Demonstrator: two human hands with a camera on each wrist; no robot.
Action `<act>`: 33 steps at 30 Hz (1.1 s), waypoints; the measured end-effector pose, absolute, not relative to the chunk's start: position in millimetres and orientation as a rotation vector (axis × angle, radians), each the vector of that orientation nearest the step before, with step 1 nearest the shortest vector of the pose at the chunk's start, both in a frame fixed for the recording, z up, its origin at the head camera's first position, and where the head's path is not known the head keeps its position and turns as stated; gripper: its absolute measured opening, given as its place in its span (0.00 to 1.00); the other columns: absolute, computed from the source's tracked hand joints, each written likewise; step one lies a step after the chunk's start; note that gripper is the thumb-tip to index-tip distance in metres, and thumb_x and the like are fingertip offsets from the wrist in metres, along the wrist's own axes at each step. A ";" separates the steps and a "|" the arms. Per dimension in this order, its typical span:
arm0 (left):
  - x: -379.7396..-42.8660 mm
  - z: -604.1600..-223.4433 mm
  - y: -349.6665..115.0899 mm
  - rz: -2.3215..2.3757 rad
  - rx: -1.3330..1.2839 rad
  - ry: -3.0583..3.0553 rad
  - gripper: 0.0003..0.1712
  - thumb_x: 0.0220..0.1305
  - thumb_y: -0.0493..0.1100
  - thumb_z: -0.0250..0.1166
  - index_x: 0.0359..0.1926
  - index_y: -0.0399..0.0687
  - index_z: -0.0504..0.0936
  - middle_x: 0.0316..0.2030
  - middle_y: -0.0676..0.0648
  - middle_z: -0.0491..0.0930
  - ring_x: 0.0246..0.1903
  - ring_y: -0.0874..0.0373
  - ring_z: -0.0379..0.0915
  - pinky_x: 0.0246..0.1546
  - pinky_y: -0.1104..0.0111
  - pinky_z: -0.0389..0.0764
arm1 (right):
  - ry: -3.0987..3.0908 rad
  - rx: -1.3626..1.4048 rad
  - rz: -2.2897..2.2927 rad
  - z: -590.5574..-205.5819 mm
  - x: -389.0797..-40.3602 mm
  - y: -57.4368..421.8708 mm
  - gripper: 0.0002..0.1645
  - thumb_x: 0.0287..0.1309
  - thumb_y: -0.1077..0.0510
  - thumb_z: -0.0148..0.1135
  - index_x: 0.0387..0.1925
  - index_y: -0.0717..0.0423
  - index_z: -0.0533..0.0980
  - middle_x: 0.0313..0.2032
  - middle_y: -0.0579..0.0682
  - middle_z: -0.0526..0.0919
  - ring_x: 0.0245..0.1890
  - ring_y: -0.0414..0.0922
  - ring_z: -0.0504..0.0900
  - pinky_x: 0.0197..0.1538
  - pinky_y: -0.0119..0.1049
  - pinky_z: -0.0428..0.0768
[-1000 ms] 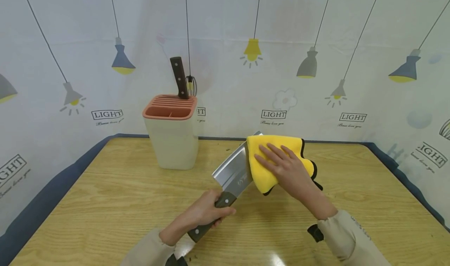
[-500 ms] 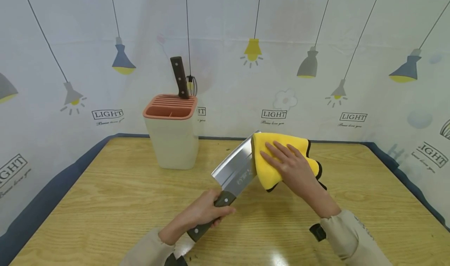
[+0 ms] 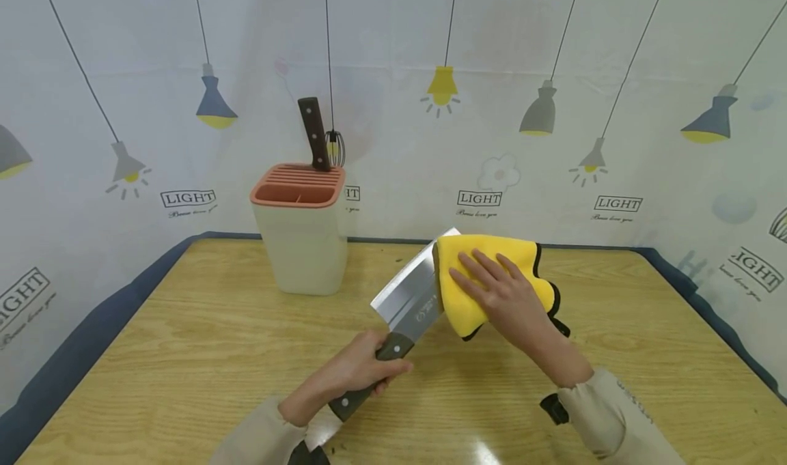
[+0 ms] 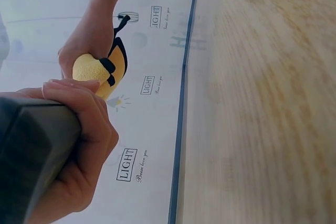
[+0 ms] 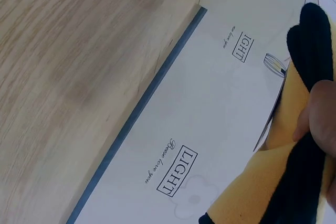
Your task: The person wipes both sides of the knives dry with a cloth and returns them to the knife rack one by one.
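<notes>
A cleaver [image 3: 406, 298] with a broad steel blade and dark riveted handle points away to the upper right. My left hand [image 3: 365, 366] grips its handle, fingers curled round it; the left wrist view shows the handle's butt [image 4: 37, 145] close up. Over the blade's far part lies a folded yellow cloth [image 3: 458, 301] with black edging, one blade corner showing past it. My right hand [image 3: 501, 298] holds this cloth against the blade, fingers spread on its upper face. In the right wrist view the thumb [image 5: 321, 119] presses the cloth from the other side.
A cream knife block [image 3: 304, 253] with an orange slotted top stands at the back left of the wooden table [image 3: 203, 335]. One dark-handled knife [image 3: 314, 134] sits upright in it. Behind the table hangs a lamp-printed backdrop [image 3: 393, 144].
My right hand and the cloth slid right along the blade towards its far end, then slightly back left. My left hand and the cleaver stay nearly still.
</notes>
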State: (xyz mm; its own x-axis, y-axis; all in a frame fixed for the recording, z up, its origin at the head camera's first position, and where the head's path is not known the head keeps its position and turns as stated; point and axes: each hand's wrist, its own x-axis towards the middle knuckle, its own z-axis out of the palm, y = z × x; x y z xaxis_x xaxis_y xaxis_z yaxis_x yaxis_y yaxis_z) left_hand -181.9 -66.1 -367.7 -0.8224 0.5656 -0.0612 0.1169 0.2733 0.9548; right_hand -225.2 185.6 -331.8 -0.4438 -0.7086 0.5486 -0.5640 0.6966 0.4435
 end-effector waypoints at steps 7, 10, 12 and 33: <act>-182.4 -367.0 -65.1 1.576 0.609 2.155 0.11 0.56 0.41 0.62 0.27 0.38 0.69 0.10 0.50 0.68 0.08 0.64 0.61 0.09 0.74 0.66 | -2.130 0.994 -0.288 -333.3 -222.4 179.1 0.34 0.36 0.72 0.65 0.52 0.54 0.73 0.55 0.56 0.72 0.55 0.53 0.69 0.54 0.50 0.69; -182.4 -365.6 -64.7 1.575 0.603 2.154 0.11 0.56 0.41 0.62 0.27 0.38 0.69 0.11 0.50 0.68 0.08 0.64 0.61 0.09 0.75 0.66 | -2.113 1.011 -0.285 -334.1 -221.6 176.2 0.34 0.37 0.72 0.64 0.52 0.54 0.73 0.55 0.56 0.72 0.55 0.53 0.69 0.54 0.50 0.68; -182.8 -365.1 -64.5 1.576 0.600 2.148 0.11 0.56 0.41 0.62 0.27 0.39 0.69 0.11 0.50 0.68 0.08 0.65 0.61 0.09 0.75 0.65 | -2.106 1.019 -0.293 -334.2 -220.8 174.0 0.34 0.37 0.71 0.65 0.52 0.54 0.73 0.55 0.55 0.72 0.56 0.52 0.69 0.54 0.49 0.68; -184.3 -367.4 -61.0 1.584 0.603 2.153 0.11 0.56 0.40 0.61 0.24 0.39 0.69 0.10 0.50 0.68 0.07 0.65 0.60 0.08 0.74 0.65 | -2.058 1.172 -0.309 -335.0 -208.4 155.1 0.37 0.33 0.70 0.69 0.52 0.52 0.73 0.55 0.54 0.71 0.57 0.51 0.68 0.56 0.48 0.67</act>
